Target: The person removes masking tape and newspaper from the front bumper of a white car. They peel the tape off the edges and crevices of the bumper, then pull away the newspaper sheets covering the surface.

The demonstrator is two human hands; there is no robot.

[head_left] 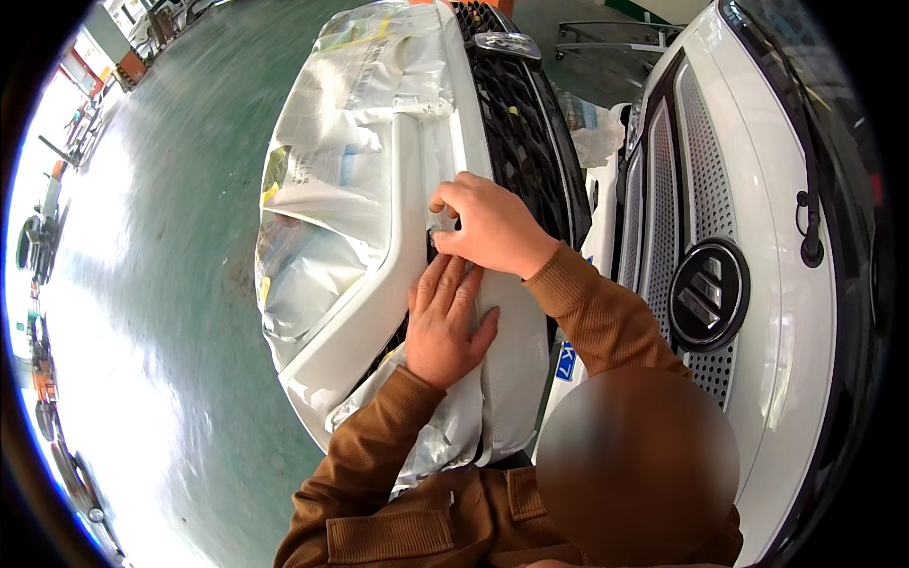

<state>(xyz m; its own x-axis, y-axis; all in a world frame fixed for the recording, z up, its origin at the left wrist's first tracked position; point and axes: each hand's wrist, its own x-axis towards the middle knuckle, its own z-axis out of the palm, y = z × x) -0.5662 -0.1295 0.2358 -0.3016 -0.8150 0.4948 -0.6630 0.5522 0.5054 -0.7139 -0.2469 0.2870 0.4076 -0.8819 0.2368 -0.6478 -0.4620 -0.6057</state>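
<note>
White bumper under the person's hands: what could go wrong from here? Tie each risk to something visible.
1. The bare left hand rests on the white bumper, so it might smudge the surface.
2. The plastic film is wrinkled; it could shift or tear if snagged.
3. The white vehicle stands close on the right, so the right sleeve might brush it.

Brown jacket (476, 519), fine ribbed texture like corduroy; long sleeves (615, 320), creased, ribbed cuffs (557, 279) in same brown. Front has wide flap (390, 538) on wearer's left, smaller flap (524, 494) on right; left hand (443, 324) and right hand (497, 223) bare.
</note>
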